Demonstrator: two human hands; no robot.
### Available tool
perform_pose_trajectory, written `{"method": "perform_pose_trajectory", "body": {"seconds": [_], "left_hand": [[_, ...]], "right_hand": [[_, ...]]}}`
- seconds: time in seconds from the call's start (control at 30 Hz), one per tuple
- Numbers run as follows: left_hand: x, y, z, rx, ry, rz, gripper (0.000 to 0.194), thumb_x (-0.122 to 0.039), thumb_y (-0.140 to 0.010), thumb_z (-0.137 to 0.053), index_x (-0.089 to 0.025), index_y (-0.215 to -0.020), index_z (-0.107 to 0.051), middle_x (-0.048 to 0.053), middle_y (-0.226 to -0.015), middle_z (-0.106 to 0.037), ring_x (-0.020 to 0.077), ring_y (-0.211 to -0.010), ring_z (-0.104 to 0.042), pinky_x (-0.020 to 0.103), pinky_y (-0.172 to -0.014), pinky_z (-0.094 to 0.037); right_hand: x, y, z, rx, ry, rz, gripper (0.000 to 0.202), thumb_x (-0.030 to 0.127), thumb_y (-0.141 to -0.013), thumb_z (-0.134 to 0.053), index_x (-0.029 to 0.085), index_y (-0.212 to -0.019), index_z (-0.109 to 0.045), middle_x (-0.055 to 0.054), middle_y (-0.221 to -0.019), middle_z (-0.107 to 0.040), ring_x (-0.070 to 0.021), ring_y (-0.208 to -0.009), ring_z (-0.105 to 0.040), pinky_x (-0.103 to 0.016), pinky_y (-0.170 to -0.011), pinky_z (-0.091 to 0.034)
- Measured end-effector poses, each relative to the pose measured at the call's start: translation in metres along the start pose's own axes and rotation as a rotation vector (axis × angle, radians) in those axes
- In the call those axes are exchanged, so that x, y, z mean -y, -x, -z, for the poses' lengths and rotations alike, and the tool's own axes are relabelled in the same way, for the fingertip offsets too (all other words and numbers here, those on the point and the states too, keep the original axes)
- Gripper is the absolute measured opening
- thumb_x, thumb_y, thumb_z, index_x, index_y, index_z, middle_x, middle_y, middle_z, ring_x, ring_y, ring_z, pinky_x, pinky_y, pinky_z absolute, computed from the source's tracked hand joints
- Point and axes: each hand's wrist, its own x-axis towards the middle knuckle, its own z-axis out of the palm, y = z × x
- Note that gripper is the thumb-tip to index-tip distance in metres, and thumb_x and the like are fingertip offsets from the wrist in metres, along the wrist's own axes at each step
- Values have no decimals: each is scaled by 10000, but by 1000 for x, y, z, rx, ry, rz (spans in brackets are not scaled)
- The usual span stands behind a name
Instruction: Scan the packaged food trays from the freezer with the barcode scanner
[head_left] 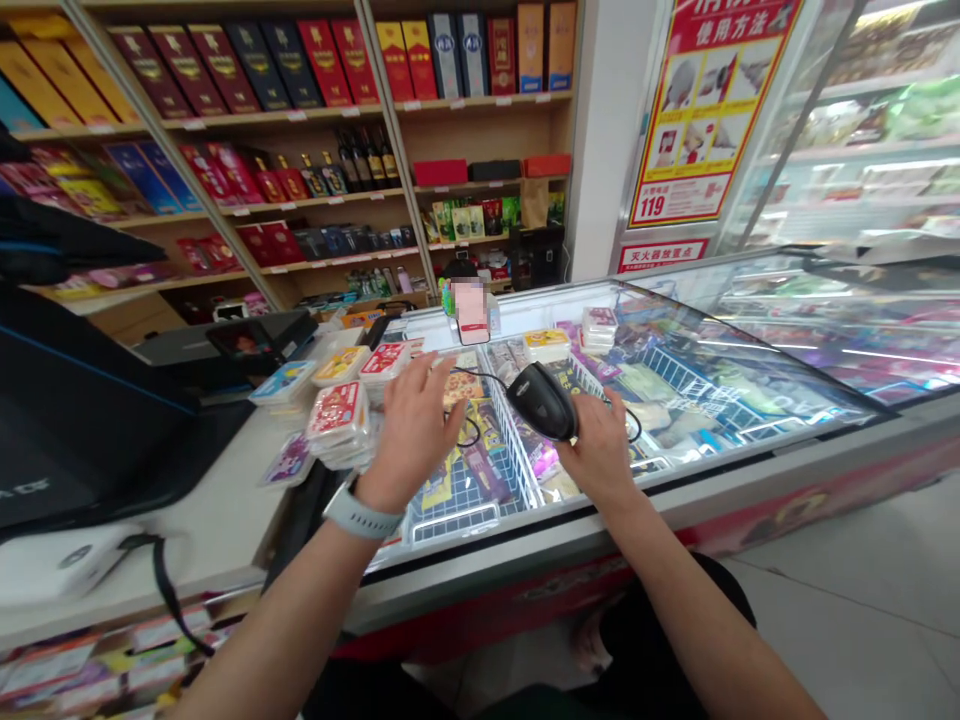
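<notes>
My right hand is wrapped round the handle of a black barcode scanner, held over the glass top of a chest freezer. A thin black cable runs from it. Fingers apart, my left hand hovers beside stacked flat packs, with a pale watch band on its wrist. Nearest to it are a red-and-white stack and another red-labelled stack. Behind these stand a yellow-labelled stack and a blue-labelled one. A purple pack lies flat in front.
A phone stands upright at the freezer's far edge. Further packs, a yellow stack and a white-and-red one, sit on the glass. To the left is a counter with a black monitor. Shelves of boxed bottles line the back wall.
</notes>
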Motion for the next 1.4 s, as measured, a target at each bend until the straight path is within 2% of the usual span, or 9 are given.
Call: {"method": "perform_pose_trajectory", "body": {"seconds": [0.13,0.27,0.43,0.53,0.7,0.87,1.0,1.23,1.4], "left_hand": [[6,-56,-70,226,154,-51,439,-137,-661,-755,-221,-1073,-628,146,-1361,-497,379,-1391,-275,542,-1161,-49],[20,-103,-121,312,122,-71,431,-88,-666,-741,-215,-1063,-630,161,-1311,-534,371,-1358,-335,553,-1139,-117],[36,-132,-153,403,-19,-82,502,-156,-666,-788,-177,-1133,-606,177,-1332,-516,395,-1367,-322,592,-1110,-189],[41,-138,-162,456,-117,-74,449,-269,-782,-716,-165,-1196,-576,135,-1340,-517,341,-1332,-384,596,-1086,-281],[43,-141,-165,508,-201,-55,375,-370,-897,-584,-165,-1211,-565,101,-1297,-547,254,-1178,-534,511,-993,-445],[43,-134,-154,430,-83,12,365,-297,-822,-659,-189,-1165,-597,102,-1300,-542,300,-1273,-438,539,-1076,-319],[51,-122,-140,347,167,132,401,-306,-775,-672,-220,-1161,-604,102,-1293,-562,305,-1259,-453,449,-1073,-321],[65,-100,-106,389,725,461,603,-640,-781,-561,-200,-1194,-571,139,-1180,-647,274,-1105,-601,415,-935,-427],[67,-90,-83,406,992,632,603,-595,-757,-626,-170,-1181,-569,153,-1149,-655,253,-1103,-610,376,-938,-437]], "right_hand": [[1,-1,1,-7,-18,-7,253,212,-808,-521,181,-1059,-514,-81,-946,-650,-245,-912,-605,-485,-1067,-293],[0,0,2,-46,-29,-18,282,195,-782,-520,186,-1064,-508,-72,-925,-646,-245,-904,-608,-492,-1067,-304],[-4,2,0,-101,-21,-39,313,168,-760,-513,184,-1073,-494,-73,-921,-638,-243,-887,-614,-500,-1058,-321],[-4,1,0,-80,-19,-40,301,168,-766,-516,182,-1066,-497,-71,-919,-639,-242,-890,-617,-506,-1055,-325],[0,0,1,-78,-28,-55,278,162,-770,-522,183,-1046,-501,-58,-905,-640,-231,-873,-616,-499,-1052,-324],[-1,1,1,-78,-26,-57,279,171,-766,-532,186,-1043,-499,-60,-913,-641,-234,-876,-617,-499,-1050,-323],[-2,1,1,-75,-25,-49,295,164,-759,-525,185,-1052,-499,-63,-923,-641,-237,-888,-616,-501,-1053,-320],[-3,1,0,-58,-28,-44,320,158,-745,-517,183,-1063,-500,-68,-927,-640,-241,-905,-615,-497,-1056,-313],[-3,1,-1,-56,-19,-42,313,162,-745,-522,182,-1057,-505,-68,-926,-646,-239,-898,-617,-493,-1060,-309]]}}
